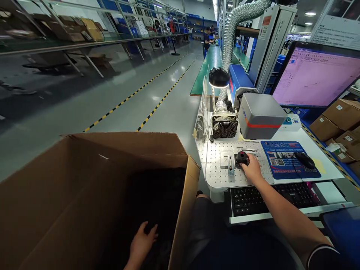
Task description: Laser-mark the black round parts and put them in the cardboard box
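My right hand (252, 169) grips a small black rounded part (242, 158) with a red dot on it. The part sits against a metal fixture (231, 165) on the perforated plate (213, 170) of the workbench. Down inside a deep cardboard box (157, 145), my left hand (143, 240) has its thumb and fingers apart, with nothing visible between them. Dark contents fill the lower part of the box; their shapes are too dim to make out.
Behind the fixture stand a fan (225, 128) and a grey machine head (263, 116). To the right are a blue mat (284, 170), a mouse (305, 160), a keyboard (253, 198) and a monitor (315, 77). A person (207, 39) is at the far bench.
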Available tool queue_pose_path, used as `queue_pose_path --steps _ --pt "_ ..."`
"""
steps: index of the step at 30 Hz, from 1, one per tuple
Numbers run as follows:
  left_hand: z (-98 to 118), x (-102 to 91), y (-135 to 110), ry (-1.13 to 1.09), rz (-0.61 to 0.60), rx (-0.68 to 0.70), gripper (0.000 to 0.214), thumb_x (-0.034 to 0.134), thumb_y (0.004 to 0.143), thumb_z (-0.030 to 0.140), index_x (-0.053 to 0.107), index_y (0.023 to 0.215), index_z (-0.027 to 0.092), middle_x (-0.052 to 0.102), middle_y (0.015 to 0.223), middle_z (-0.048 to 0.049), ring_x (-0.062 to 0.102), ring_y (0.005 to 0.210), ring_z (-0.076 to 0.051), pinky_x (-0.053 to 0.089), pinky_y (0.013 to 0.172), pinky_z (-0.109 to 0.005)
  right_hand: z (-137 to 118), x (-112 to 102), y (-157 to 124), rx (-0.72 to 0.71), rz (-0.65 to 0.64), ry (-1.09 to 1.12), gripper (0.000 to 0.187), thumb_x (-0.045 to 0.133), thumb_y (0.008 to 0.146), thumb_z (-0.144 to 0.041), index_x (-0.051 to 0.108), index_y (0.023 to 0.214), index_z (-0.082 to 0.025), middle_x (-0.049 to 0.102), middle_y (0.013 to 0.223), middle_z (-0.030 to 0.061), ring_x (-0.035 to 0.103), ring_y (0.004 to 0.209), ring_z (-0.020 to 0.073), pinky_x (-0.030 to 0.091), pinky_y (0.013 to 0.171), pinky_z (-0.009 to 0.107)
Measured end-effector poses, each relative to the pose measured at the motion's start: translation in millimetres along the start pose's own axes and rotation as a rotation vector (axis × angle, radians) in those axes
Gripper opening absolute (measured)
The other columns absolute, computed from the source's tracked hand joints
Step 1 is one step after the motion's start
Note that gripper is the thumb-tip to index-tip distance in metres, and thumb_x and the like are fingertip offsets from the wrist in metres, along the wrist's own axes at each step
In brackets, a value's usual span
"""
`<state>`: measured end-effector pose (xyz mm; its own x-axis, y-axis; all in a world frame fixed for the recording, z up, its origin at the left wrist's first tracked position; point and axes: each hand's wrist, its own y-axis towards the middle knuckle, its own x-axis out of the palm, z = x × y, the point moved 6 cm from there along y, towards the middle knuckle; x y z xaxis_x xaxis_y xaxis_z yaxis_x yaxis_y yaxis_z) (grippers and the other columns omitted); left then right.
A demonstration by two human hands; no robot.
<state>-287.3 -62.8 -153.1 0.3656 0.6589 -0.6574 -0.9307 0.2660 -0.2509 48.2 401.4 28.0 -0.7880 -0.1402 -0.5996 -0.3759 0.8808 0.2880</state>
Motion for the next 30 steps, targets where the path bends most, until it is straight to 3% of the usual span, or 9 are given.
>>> queue_pose_path --steps 3,8,12,15,18,23,30 --pt "11 -14.7 -20 -0.197 -0.009 -0.048 0.068 0.070 0.068 0.050 0.048 0.123 0.015 0.065 0.069 -0.0032 0.073 0.068 -0.034 0.061 0.062 -0.044 0 1 0 -0.002 0.001 0.008 0.046 0.066 0.075 -0.022 0.062 0.121 -0.019 0.067 0.119 0.0114 0.063 0.111 0.0284 0.050 0.101 0.047" --pt "64 -30.1 -65 -0.494 0.056 -0.037 0.065 0.081 0.059 0.049 0.055 0.112 0.021 0.067 0.087 -0.0029 0.071 0.065 -0.022 0.056 0.054 -0.029 4 -8 0 -0.003 -0.015 0.037 0.058 0.067 0.077 -0.027 0.055 0.134 -0.020 0.063 0.128 0.0141 0.065 0.112 0.0289 0.053 0.098 0.048" --pt "110 -29.3 -99 -0.574 -0.001 0.019 0.064 0.086 0.055 0.050 0.060 0.105 0.021 0.066 0.088 -0.0005 0.067 0.064 -0.018 0.053 0.051 -0.025 13 -44 -19 -0.070 0.035 0.063 0.055 0.056 0.083 -0.023 0.052 0.137 -0.019 0.063 0.130 0.0156 0.064 0.114 0.0288 0.054 0.098 0.050" --pt "129 -25.3 -110 -0.537 -0.071 0.073 0.065 0.086 0.055 0.052 0.061 0.105 0.020 0.066 0.086 0.0000 0.066 0.064 -0.018 0.053 0.052 -0.026 26 -77 -55 -0.117 0.070 0.091 0.051 0.052 0.084 -0.019 0.053 0.135 -0.018 0.068 0.121 0.0126 0.067 0.108 0.0253 0.054 0.099 0.048" --pt "136 -22.0 -111 -0.512 -0.086 0.092 0.064 0.087 0.054 0.052 0.061 0.103 0.020 0.066 0.080 0.0006 0.065 0.065 -0.018 0.053 0.052 -0.026 43 -94 -103 -0.145 0.007 0.120 0.046 0.048 0.086 -0.016 0.055 0.131 -0.020 0.071 0.112 0.0086 0.070 0.094 0.0200 0.057 0.094 0.042" --pt "141 -16.9 -108 -0.482 -0.074 0.095 0.063 0.085 0.055 0.053 0.061 0.102 0.020 0.066 0.074 0.0016 0.063 0.063 -0.017 0.051 0.053 -0.024 66 -87 -167 -0.133 -0.146 0.094 0.044 0.043 0.088 -0.013 0.057 0.129 -0.021 0.072 0.107 0.0069 0.071 0.087 0.0180 0.060 0.087 0.040" --pt "127 -8.9 -100 -0.449 -0.044 0.071 0.056 0.084 0.055 0.048 0.062 0.097 0.019 0.065 0.071 0.0015 0.061 0.059 -0.017 0.047 0.049 -0.025 78 -67 -190 -0.093 -0.235 0.027 0.053 0.043 0.085 -0.006 0.058 0.134 -0.022 0.073 0.115 0.0081 0.069 0.104 0.0225 0.057 0.097 0.046"
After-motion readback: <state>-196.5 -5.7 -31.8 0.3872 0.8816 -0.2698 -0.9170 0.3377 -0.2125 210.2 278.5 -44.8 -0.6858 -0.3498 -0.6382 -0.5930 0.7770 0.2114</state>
